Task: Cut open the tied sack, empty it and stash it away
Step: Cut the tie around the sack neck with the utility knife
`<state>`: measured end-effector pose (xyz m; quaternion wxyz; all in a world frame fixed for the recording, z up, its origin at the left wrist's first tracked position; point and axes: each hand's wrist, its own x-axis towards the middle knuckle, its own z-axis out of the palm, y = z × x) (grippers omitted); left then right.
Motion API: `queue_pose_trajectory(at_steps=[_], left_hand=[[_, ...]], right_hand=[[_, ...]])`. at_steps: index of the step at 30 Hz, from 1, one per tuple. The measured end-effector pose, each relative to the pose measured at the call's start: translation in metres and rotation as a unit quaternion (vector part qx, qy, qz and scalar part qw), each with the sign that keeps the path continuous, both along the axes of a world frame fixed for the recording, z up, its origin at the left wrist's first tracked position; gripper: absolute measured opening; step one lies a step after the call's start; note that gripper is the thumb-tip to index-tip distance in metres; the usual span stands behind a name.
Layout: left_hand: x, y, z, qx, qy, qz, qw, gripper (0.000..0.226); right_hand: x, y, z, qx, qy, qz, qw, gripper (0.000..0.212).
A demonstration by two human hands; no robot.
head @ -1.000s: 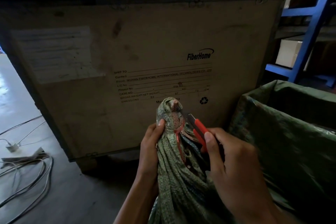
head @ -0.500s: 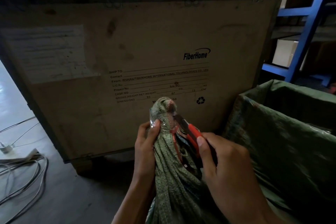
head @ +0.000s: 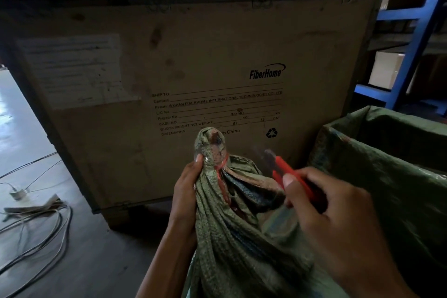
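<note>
Dim — daylight glare left, motion blur, edges bowed.

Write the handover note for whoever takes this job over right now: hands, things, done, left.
Hands: the left hand grips the bunched neck of the green sack by the red tie. The right hand holds the red knife, blade end blurred, right of the neck and clear of it.
Things: the sack is held up in front of the wooden crate; an open green-lined bin is at its right.
Done: neck gathered, knife out. Whether the tie is nicked I cannot tell.
Left: cut the tie, empty the sack, stash it.
</note>
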<state>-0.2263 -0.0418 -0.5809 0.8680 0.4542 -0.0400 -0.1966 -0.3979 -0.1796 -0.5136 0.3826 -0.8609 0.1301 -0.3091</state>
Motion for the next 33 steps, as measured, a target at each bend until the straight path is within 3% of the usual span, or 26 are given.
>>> queue_pose_trajectory(at_steps=[5, 9, 12, 17, 22, 26, 30, 33], left_hand=[[-0.016, -0.008, 0.004, 0.048, -0.090, -0.057, 0.993, 0.036], [-0.034, -0.019, 0.011, 0.091, -0.189, -0.043, 0.977, 0.033], [-0.046, -0.024, 0.012, 0.114, -0.247, -0.037, 0.962, 0.049], [-0.048, -0.015, 0.017, 0.120, -0.283, -0.059, 0.950, 0.039], [-0.040, -0.010, 0.018, 0.105, -0.262, -0.080, 0.956, 0.043], [-0.032, -0.008, 0.018, 0.072, -0.229, -0.120, 0.963, 0.036], [-0.040, -0.006, 0.017, 0.011, -0.122, -0.195, 0.973, 0.060], [-0.036, -0.005, 0.015, -0.004, -0.072, -0.205, 0.976, 0.036]], right_hand=[[0.006, -0.008, -0.001, 0.102, -0.022, -0.014, 0.994, 0.037], [0.016, -0.011, -0.010, 0.148, -0.010, 0.008, 0.989, 0.052], [0.020, -0.009, -0.016, 0.163, -0.019, 0.027, 0.986, 0.051], [0.021, -0.016, -0.017, 0.193, -0.023, 0.081, 0.978, 0.044], [0.018, -0.024, -0.014, 0.212, -0.027, 0.129, 0.968, 0.033], [0.016, -0.036, -0.006, 0.233, -0.003, 0.164, 0.959, 0.038], [0.017, -0.036, -0.009, 0.220, -0.010, 0.140, 0.965, 0.035], [0.019, -0.035, -0.014, 0.194, -0.018, 0.068, 0.978, 0.038]])
